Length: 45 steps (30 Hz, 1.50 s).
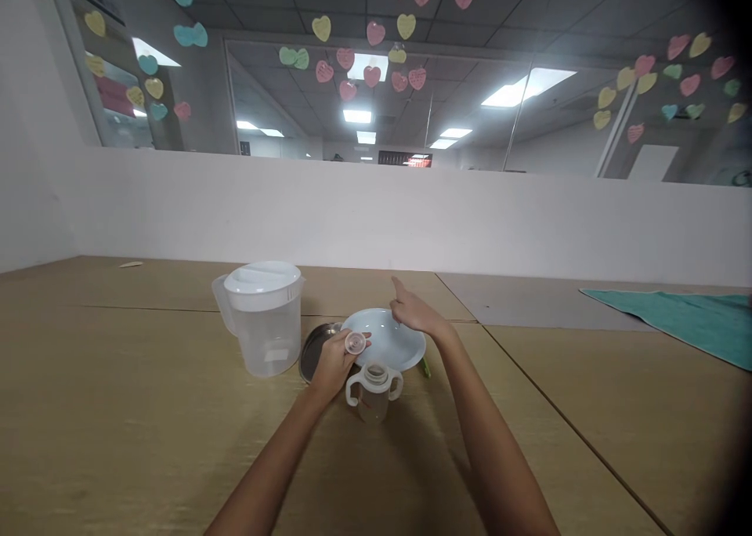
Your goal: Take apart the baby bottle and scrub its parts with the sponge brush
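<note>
My left hand (pixel 334 366) is closed around a small clear round cap (pixel 355 343), held above the near left part of a pale blue bowl (pixel 385 338). My right hand (pixel 413 312) hovers over the far right side of that bowl, index finger stretched out and the other fingers partly curled; I see nothing in it. Just in front of the bowl stands an uncapped clear baby bottle (pixel 374 399) with a white two-handled collar. Partly hidden behind my left hand lies a round metal pan (pixel 314 352).
A lidded translucent pitcher (pixel 264 320) stands left of the pan. Something thin and green (pixel 424 367) sticks out beside the bowl. A teal cloth (pixel 687 316) lies at the far right of the wooden table (pixel 146 411). A white wall (pixel 352 215) with windows rises behind.
</note>
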Each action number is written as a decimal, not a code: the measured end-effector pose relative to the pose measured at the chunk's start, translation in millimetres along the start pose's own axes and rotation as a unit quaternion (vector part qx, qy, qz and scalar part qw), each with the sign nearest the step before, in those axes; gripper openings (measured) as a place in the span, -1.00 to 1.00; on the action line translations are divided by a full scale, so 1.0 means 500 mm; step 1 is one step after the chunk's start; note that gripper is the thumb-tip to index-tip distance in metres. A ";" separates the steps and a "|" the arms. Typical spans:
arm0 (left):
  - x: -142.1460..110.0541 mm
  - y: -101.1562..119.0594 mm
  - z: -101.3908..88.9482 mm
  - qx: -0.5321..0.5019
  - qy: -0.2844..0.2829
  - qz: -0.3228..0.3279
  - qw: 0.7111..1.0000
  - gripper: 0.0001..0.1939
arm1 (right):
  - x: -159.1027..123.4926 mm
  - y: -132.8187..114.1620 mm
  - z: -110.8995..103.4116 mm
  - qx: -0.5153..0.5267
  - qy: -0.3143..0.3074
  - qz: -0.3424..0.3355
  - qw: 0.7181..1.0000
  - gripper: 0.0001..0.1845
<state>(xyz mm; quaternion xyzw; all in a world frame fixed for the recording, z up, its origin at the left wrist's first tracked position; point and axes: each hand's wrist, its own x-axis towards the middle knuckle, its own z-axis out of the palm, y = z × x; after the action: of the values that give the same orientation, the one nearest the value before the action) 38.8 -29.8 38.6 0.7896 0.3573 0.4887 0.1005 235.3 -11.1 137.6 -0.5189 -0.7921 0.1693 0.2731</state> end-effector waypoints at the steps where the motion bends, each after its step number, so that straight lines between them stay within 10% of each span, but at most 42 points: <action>1: -0.003 -0.003 0.003 0.002 -0.009 -0.005 1.000 -0.71 | -0.002 -0.005 0.000 0.010 -0.018 -0.004 1.000 -0.27; 14: -0.016 -0.021 0.012 0.149 -0.027 -0.041 0.988 -0.61 | -0.041 -0.088 -0.015 0.220 -0.127 -0.114 0.960 -0.75; 45: -0.028 -0.020 0.012 0.139 -0.051 -0.046 0.988 -0.55 | -0.024 -0.091 0.039 0.019 -0.064 -0.157 0.985 -0.77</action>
<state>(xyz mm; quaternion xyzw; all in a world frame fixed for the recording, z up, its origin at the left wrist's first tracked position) 35.4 -30.7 21.1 0.8027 0.4523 0.3876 0.0302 193.9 -40.1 144.0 -0.3711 -0.8760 0.1726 0.2552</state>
